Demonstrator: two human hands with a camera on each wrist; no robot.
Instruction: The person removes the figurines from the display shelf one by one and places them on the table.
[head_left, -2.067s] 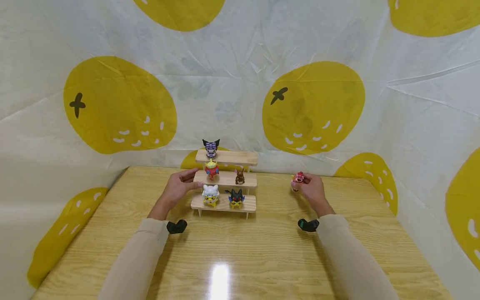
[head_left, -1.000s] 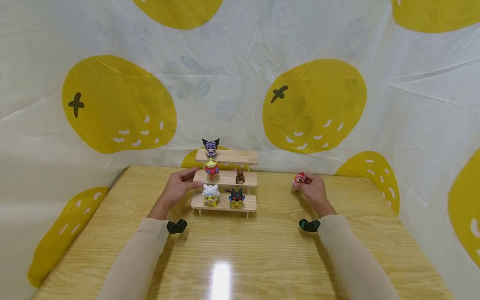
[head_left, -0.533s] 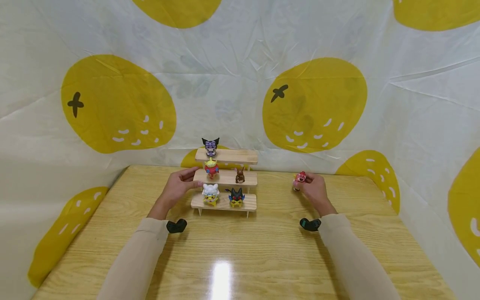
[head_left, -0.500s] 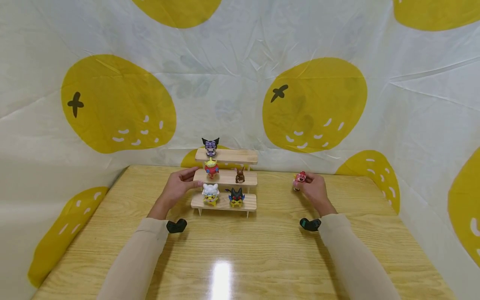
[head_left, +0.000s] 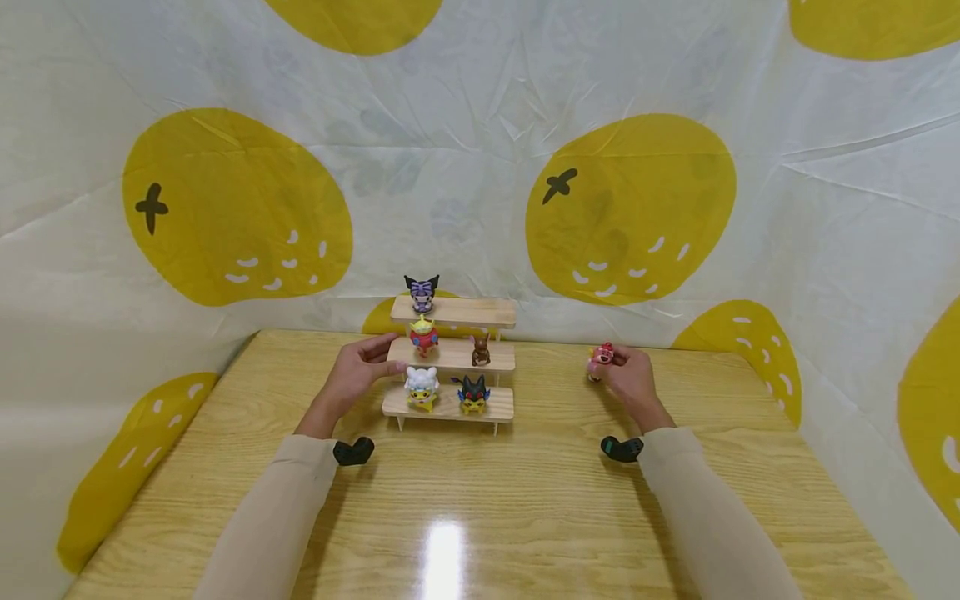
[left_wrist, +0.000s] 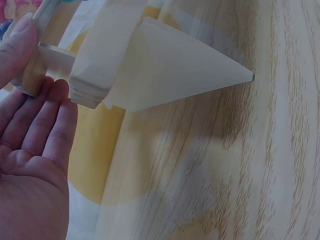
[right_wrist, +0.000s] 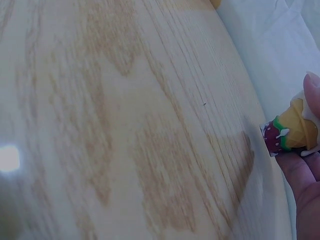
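In the head view my left hand (head_left: 354,375) holds the left end of the middle tier of a small three-tier wooden display stand (head_left: 452,354). The left wrist view shows the thumb (left_wrist: 20,42) on the tier's end and the fingertips against its other side. Well to the right of the stand, my right hand (head_left: 633,379) pinches a pink bear figurine (head_left: 601,358) between thumb and fingers. Seen from the right wrist, the figurine (right_wrist: 296,125) has a yellow waffle-patterned part and a dark red end with green trim; the hand covers the rest.
A purple-and-black figurine (head_left: 422,294) sits on the top tier. On the middle one are a red figurine (head_left: 423,339) and a brown one (head_left: 480,351). White-hooded (head_left: 422,388) and black-hooded (head_left: 473,396) yellow figurines occupy the lowest. Behind the wooden table (head_left: 480,483) hangs a patterned cloth (head_left: 450,167).
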